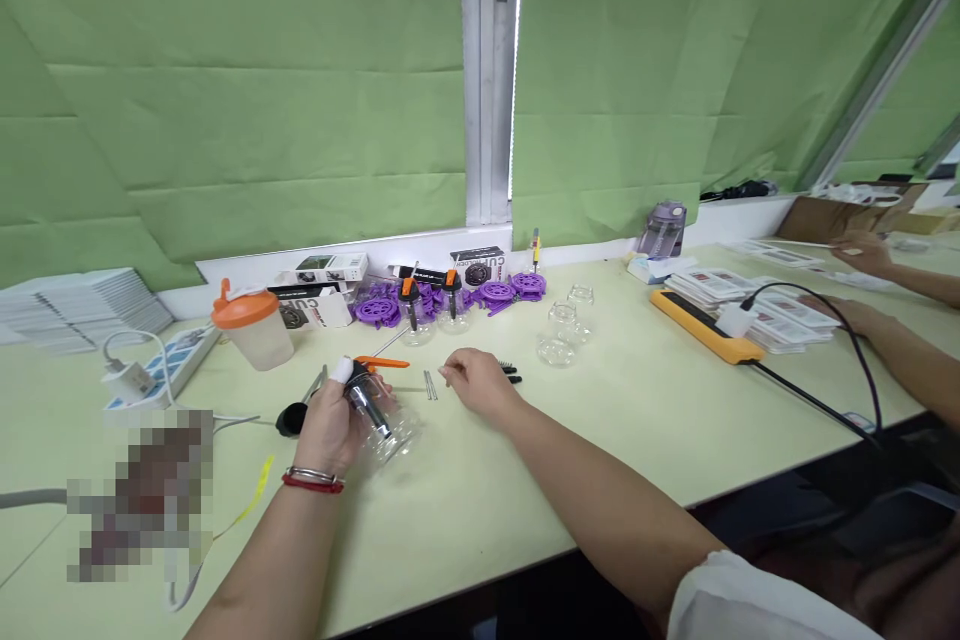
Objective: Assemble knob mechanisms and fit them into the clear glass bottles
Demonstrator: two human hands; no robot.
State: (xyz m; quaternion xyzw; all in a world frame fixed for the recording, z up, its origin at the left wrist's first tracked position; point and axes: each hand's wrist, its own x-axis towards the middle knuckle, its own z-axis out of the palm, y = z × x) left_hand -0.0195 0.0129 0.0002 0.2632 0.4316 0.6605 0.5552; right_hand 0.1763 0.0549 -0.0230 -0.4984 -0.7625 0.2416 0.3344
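Observation:
My left hand (pixel 330 425) is wrapped round a clear bottle (pixel 394 435) with a black top and an orange lever (pixel 382 362). The bottle is tilted, and a dark tube shows inside it. White wrapping covers the left thumb. To its right, my right hand (pixel 480 382) is low over the table with thumb and fingers pinched together; whatever is between them is too small to make out. Thin metal pins (pixel 430 385) lie just left of those fingertips. Black brush-like pieces (pixel 511 372) lie partly hidden behind the right hand.
Two similar bottles with black-and-orange tops (pixel 452 305) stand behind, near purple plastic parts (pixel 379 308). Clear empty jars (pixel 556 350) are right of centre. An orange-lidded cup (pixel 259 330) and a power strip (pixel 176 365) stand left. Another person's hands (pixel 855 315) are at right, beyond a yellow power strip (pixel 701 325).

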